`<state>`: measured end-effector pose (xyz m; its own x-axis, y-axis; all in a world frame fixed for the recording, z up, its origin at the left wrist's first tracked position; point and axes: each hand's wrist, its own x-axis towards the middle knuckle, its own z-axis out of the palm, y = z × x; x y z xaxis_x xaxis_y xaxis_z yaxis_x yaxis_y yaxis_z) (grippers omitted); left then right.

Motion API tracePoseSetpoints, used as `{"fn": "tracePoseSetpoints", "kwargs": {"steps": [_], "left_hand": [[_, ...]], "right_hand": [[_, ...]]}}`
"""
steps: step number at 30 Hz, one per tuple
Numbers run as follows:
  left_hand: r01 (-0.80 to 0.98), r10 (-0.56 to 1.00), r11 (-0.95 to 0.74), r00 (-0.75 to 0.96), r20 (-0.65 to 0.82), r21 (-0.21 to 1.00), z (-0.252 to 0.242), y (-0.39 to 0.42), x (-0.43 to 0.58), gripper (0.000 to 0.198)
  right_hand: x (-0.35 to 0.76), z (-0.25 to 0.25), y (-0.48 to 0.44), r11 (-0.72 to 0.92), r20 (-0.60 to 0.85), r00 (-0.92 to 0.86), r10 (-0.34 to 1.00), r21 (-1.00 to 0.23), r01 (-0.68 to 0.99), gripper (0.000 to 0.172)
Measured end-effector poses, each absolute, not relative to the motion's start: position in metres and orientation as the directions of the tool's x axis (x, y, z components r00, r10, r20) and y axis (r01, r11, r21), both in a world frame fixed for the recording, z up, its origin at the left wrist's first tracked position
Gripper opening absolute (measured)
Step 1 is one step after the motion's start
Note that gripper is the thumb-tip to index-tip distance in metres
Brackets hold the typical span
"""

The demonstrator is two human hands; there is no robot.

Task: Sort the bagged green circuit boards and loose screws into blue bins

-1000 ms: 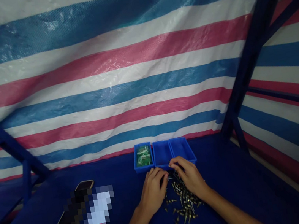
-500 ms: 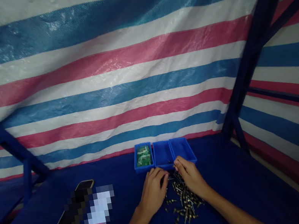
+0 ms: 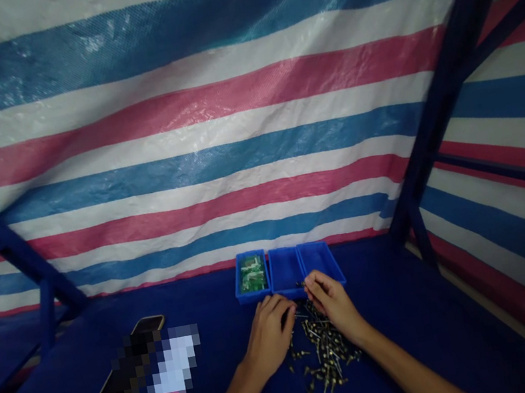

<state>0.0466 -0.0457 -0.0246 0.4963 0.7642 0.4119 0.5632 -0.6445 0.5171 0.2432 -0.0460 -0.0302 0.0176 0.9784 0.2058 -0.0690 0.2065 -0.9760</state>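
Right hand (image 3: 333, 303) clenched, pinching small brass pin (image 3: 301, 284) at front edge of middle blue tray (image 3: 284, 267); left hand (image 3: 269, 337) curled beside pile of brass pins (image 3: 327, 356), grip unclear.

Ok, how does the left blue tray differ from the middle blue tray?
The left blue tray holds green circuit boards, while the middle blue tray shows no boards, only its blue floor. The right hand reaches over the middle tray's front edge, pinching a small metal pin, while no hand is above the left tray. Both are shallow rectangular plastic trays standing side by side.
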Motion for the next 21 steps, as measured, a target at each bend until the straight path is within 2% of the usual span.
{"fn": "tracePoseSetpoints", "kwargs": {"steps": [6,12,21], "left_hand": [[0.564,0.764,-0.644,0.499,0.408,0.517,-0.0262,-0.0450,0.0470,0.025],[0.566,0.765,-0.643,0.502,0.403,0.516,-0.0280,-0.0448,0.0469,0.026],[0.567,0.763,-0.645,0.508,0.399,0.511,-0.0278,-0.0450,0.0472,0.025]], "right_hand": [[0.2451,-0.0330,-0.0444,0.169,0.183,-0.062,0.981,-0.968,-0.186,0.037],[0.2450,-0.0320,-0.0455,0.071,0.128,-0.157,0.979,-0.943,-0.324,0.035],[0.2436,-0.0359,-0.0478,0.001,0.124,-0.271,0.955,-0.910,-0.415,0.029]]}}
